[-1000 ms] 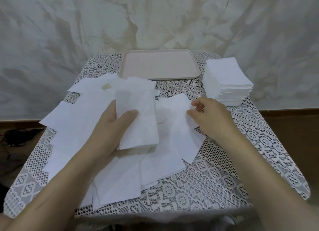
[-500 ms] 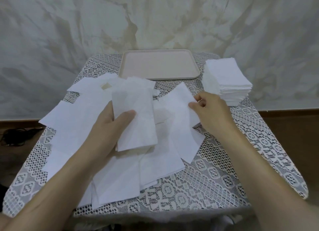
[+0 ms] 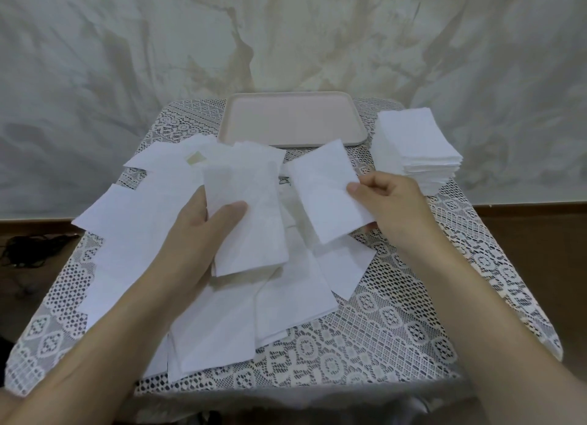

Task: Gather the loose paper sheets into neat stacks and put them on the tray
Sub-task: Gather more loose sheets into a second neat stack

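Fingers (image 3: pixel 376 183) at sheet (image 3: pixel 324 196) edge (right hand (image 3: pixel 394 208))

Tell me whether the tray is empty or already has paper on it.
Empty. The tray shows only its bare pink floor; the tall paper stack sits beside it on the lace cloth, not on it.

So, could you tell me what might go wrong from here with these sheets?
The sheet pinched by its edge in the right hand could land askew on the bundle that the left hand holds. The tall stack beyond that hand sits near the table edge; a careless sweep might topple it.
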A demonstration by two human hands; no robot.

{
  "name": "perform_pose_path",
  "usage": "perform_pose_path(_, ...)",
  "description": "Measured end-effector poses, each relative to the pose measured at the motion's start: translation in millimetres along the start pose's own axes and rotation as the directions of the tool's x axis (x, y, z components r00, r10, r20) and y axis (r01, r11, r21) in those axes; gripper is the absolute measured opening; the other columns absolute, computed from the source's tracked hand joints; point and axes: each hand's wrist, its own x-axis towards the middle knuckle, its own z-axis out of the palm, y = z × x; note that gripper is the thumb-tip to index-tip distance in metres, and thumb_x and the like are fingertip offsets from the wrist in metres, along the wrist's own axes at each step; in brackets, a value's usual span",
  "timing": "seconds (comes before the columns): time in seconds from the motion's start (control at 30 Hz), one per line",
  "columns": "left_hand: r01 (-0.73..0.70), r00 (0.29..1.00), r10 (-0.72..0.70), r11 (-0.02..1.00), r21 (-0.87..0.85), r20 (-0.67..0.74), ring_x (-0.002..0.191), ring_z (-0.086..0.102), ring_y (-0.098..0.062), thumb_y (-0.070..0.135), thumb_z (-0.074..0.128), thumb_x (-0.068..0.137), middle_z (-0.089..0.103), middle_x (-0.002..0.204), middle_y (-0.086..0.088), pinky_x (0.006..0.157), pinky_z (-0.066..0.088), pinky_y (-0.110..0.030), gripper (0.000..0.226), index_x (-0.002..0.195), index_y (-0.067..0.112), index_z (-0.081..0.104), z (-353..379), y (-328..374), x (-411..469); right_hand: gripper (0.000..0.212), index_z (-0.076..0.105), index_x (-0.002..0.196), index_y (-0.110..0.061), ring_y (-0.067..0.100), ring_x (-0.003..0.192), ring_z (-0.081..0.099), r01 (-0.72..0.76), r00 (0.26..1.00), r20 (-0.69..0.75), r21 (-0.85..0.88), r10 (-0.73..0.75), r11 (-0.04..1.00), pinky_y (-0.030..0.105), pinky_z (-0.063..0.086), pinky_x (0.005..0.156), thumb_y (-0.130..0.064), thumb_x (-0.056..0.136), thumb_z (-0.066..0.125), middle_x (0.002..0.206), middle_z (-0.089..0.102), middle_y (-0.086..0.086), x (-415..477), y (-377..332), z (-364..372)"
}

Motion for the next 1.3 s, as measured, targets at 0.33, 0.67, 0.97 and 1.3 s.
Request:
perform_pose_path(0.33,0.001,1.0,-0.001,1.0,-0.019,0.002,0.098,0.077,-0.018,0.018,0.056,0.106,0.079,0.115,0.0,0.067,0.061,-0.026,0.028,0.133,0.022,0.063,0,3,-2,0.012,0.062,0.086,-0.028,0.017,0.076,0.064,0.081,0.996,-0.005,-0.47,-0.094,0.879,0.037,0.053,0.074,-0.033,0.094,0.07,0.082,0.068,-0.01,6,20,14)
perform_pose_path(0.67,-0.007,1.0,0.008,1.0,-0.003,0.001,0.106,0.076,-0.021,0.018,0.056,0.106,0.078,0.119,0.001,0.075,0.063,-0.031,0.029,0.134,0.023,0.062,-1,2,-1,0.017,0.055,0.087,-0.029,0.013,0.065,0.047,0.1,0.985,-0.104,-0.293,-0.136,0.951,0.035,0.041,0.066,-0.021,0.101,0.059,0.069,0.055,-0.01,13,19,3)
perform_pose_path(0.97,-0.002,1.0,0.002,1.0,0.014,-0.009,0.107,0.076,-0.022,0.019,0.056,0.106,0.078,0.119,0.002,0.081,0.06,-0.035,0.029,0.134,0.024,0.062,-1,2,0,0.019,0.061,0.1,-0.027,0.026,0.077,0.067,-0.03,0.999,0.005,-0.283,0.032,0.959,0.042,0.054,0.067,-0.04,0.091,0.07,0.087,0.073,0.002,12,18,8)
perform_pose_path(1.3,-0.007,1.0,0.007,1.0,0.013,-0.015,0.111,0.074,-0.025,0.019,0.056,0.106,0.077,0.121,0.0,0.092,0.059,-0.046,0.03,0.135,0.024,0.063,-2,3,-1,0.009,0.07,0.091,-0.009,0.007,0.056,0.062,-0.147,0.971,0.167,-0.133,0.168,0.98,0.021,0.048,0.046,-0.017,0.092,0.075,0.081,0.068,0.008,2,1,14)
